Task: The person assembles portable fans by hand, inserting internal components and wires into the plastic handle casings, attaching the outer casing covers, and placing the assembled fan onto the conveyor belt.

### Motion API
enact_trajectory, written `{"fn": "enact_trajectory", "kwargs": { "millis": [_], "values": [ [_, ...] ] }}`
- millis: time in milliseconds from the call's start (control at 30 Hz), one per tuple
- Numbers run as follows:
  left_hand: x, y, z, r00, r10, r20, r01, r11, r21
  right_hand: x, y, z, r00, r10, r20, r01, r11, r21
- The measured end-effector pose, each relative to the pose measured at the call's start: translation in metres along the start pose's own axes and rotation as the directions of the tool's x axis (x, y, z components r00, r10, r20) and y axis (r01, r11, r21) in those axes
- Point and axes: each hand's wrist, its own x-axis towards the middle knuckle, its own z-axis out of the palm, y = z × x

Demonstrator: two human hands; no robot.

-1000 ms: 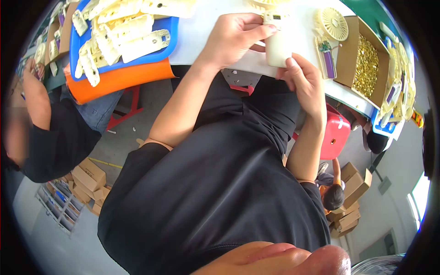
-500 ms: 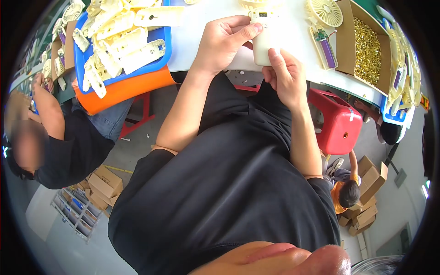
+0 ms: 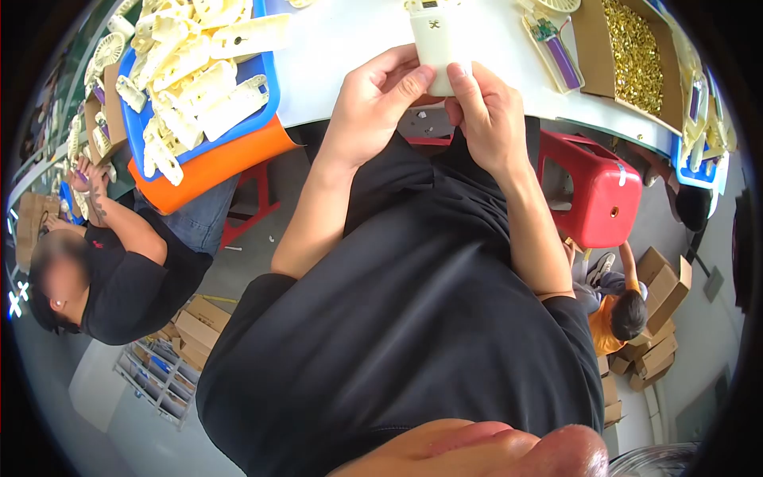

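Observation:
A cream handheld fan (image 3: 435,49) is held upright over the table's front edge, its top cut off by the frame. A dark mark shows on its face, with a small dark display above. My left hand (image 3: 380,107) pinches the lower left side, thumb along the edge. On the lower right side, my right hand (image 3: 490,115) grips it with the thumb on the front. The fingers behind the fan are partly hidden.
A blue tray (image 3: 272,94) heaped with cream shell parts (image 3: 187,87) stands at left on an orange sheet (image 3: 238,163). At right are an opened fan body with a purple battery (image 3: 563,65) and a box of gold-coloured parts (image 3: 633,60). A red stool (image 3: 608,203) and co-workers are nearby.
The fan's display has gone up towards the frame's top edge, baring the mark below it. My left thumb is now lower on the fan, nearer my right thumb. The camera view has shifted.

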Motion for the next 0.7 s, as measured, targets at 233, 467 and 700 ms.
{"fn": "enact_trajectory", "kwargs": {
  "millis": [233,467,700],
  "values": [
    [-0.004,-0.012,-0.001,0.996,0.074,-0.039,-0.073,0.997,0.024,-0.006,-0.009,0.005,0.997,-0.070,-0.037,0.071,0.997,0.024],
    [-0.001,-0.017,-0.008,0.990,0.141,0.029,-0.134,0.978,-0.161,-0.006,-0.008,0.010,0.972,-0.212,-0.106,0.205,0.976,-0.070],
    [-0.002,-0.007,-0.005,0.966,0.215,0.142,-0.205,0.975,-0.080,-0.002,-0.009,0.002,0.941,-0.308,-0.138,0.282,0.943,-0.176]
  ]
}}
